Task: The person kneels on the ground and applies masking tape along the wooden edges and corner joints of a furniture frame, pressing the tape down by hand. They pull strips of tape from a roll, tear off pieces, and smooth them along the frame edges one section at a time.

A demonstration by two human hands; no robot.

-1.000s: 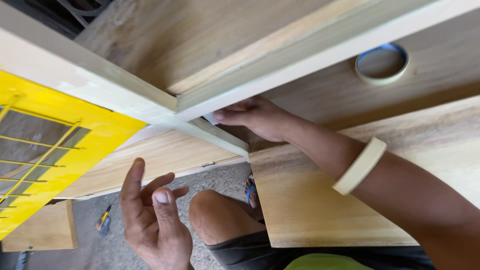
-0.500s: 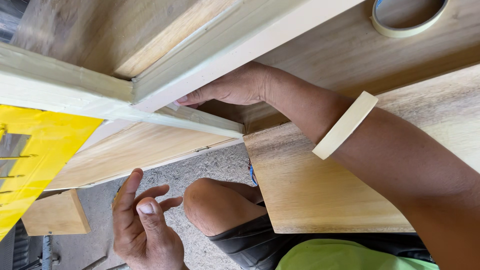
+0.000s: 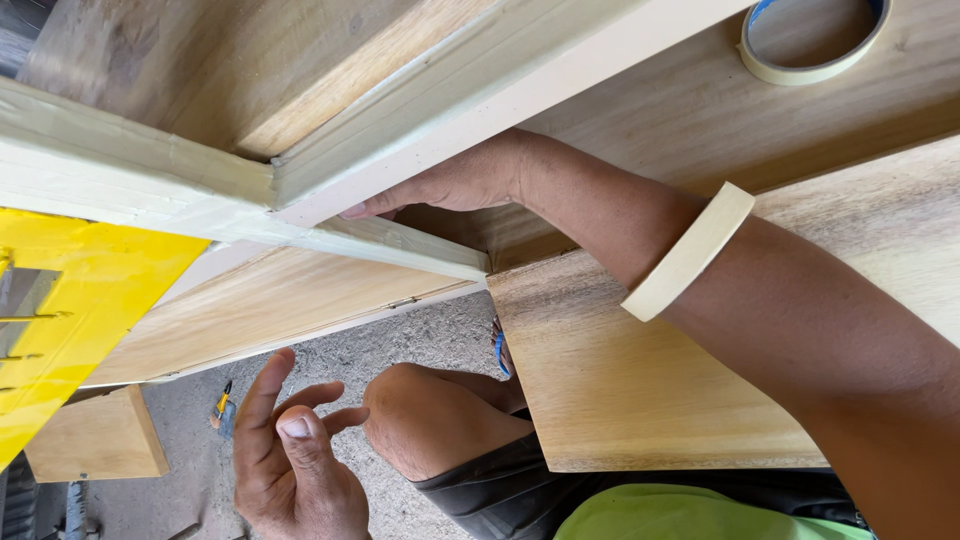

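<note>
Your right hand (image 3: 450, 185) now deeper under taped frame corner (image 3: 275, 185) than a second ago — fingers flat together, pressing tape along lower edge of pale frame rail (image 3: 520, 70). View shifted up; tape roll (image 3: 812, 40) now at bench's far right corner. Second tape roll (image 3: 688, 252) rides your right forearm as bracelet. Left hand (image 3: 295, 460) hangs free by knee, fingers loosely curled, holding nothing. No containers in view — nothing to report there.
</note>
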